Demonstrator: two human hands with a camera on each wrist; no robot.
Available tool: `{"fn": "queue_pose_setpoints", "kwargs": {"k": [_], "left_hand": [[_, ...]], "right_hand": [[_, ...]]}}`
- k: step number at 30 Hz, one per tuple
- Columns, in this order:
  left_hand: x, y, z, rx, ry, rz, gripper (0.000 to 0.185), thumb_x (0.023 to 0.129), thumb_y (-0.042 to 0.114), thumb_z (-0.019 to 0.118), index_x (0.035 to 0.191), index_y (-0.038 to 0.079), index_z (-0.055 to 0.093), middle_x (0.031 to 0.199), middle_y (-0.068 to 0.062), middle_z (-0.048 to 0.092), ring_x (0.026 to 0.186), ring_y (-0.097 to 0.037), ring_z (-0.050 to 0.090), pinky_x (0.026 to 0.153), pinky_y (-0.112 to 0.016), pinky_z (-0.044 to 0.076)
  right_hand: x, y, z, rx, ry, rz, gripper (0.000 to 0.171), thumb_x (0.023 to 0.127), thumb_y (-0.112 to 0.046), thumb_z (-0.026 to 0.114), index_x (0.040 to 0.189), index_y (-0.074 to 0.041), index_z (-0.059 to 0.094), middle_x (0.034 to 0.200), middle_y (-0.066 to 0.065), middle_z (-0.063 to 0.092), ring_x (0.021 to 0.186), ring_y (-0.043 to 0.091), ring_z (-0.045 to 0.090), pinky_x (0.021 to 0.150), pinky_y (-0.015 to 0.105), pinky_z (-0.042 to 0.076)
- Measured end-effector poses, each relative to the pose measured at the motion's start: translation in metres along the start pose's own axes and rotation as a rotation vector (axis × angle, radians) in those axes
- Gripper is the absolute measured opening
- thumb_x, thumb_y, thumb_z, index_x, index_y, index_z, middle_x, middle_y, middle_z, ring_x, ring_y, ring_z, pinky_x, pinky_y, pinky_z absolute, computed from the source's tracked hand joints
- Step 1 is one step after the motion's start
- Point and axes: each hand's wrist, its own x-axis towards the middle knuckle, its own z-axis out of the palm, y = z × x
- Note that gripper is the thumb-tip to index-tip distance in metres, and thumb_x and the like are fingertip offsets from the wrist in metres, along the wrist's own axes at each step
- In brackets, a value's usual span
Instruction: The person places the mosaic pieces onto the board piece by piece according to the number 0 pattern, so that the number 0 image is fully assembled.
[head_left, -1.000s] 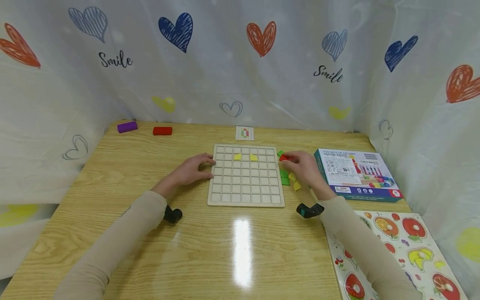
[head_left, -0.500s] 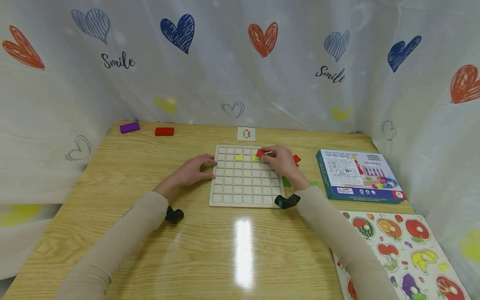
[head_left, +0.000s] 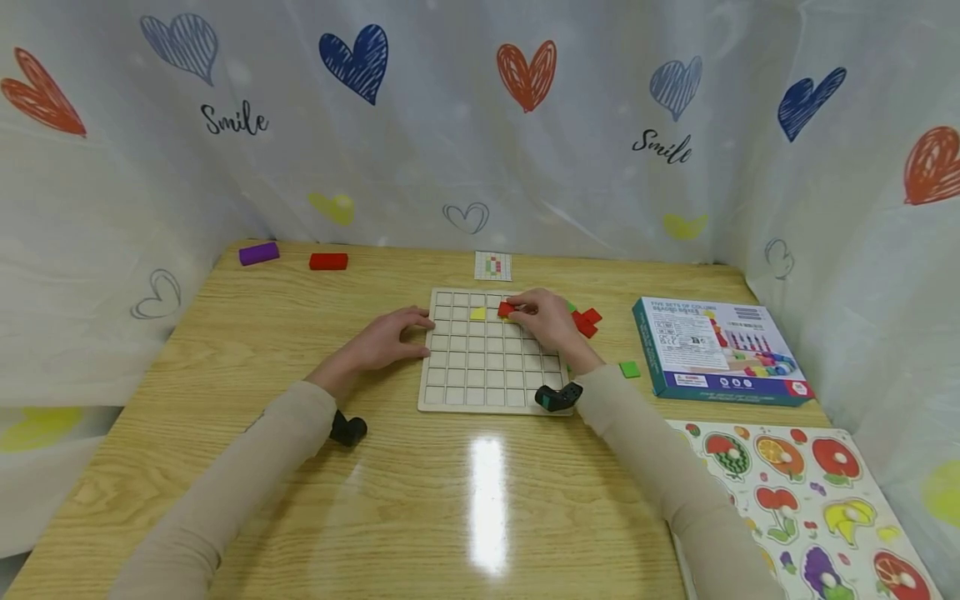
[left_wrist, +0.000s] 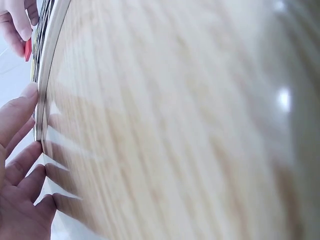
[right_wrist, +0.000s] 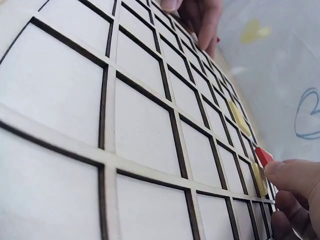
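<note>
Left hand [head_left: 381, 340]: fingers spread, touching the left edge of the gridded board [head_left: 487, 375].
Right hand [head_left: 551, 321]: pinching a red tile [head_left: 506, 309].
Red tile: at the board's upper rows, beside a yellow tile [right_wrist: 259, 179]; seating cannot be told.
Placement: brace the board, square the red tile to one cell, lower without nudging the yellow tile.

Head high; wrists close; board [head_left: 477, 379] shared
</note>
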Motion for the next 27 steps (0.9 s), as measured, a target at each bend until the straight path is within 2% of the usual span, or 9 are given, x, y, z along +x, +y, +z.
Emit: {"fn": "queue_pose_setpoints", "kwargs": {"k": [9, 20, 27], "left_hand": [[0.000, 0.001, -0.001, 0.007, 0.004, 0.010, 0.048, 0.091, 0.021, 0.072, 0.133, 0.003, 0.058, 0.151, -0.018, 0.038, 0.144, -0.036, 0.024, 0.117, -0.051, 0.021], [0.000, 0.002, -0.002, 0.006, 0.007, 0.011, 0.048, 0.091, 0.020, 0.072, 0.133, 0.002, 0.058, 0.151, -0.019, 0.038, 0.144, -0.036, 0.025, 0.117, -0.051, 0.021], [0.000, 0.003, -0.002, 0.000, 0.003, 0.011, 0.048, 0.091, 0.021, 0.071, 0.133, 0.002, 0.058, 0.151, -0.019, 0.038, 0.144, -0.036, 0.024, 0.117, -0.051, 0.020]], "right_hand": [[0.004, -0.005, 0.007, -0.092, -0.026, -0.105, 0.030, 0.094, -0.016, 0.067, 0.123, -0.006, 0.069, 0.119, 0.013, 0.065, 0.101, 0.026, 0.060, 0.087, 0.041, 0.049], [0.009, -0.005, 0.011, -0.109, -0.061, -0.085, 0.034, 0.095, -0.020, 0.066, 0.127, -0.009, 0.067, 0.121, 0.011, 0.063, 0.095, 0.024, 0.055, 0.081, 0.038, 0.046], [0.010, -0.004, 0.012, -0.114, -0.060, -0.062, 0.029, 0.096, -0.019, 0.065, 0.123, -0.009, 0.070, 0.118, 0.011, 0.062, 0.093, 0.023, 0.052, 0.078, 0.036, 0.045]]}}
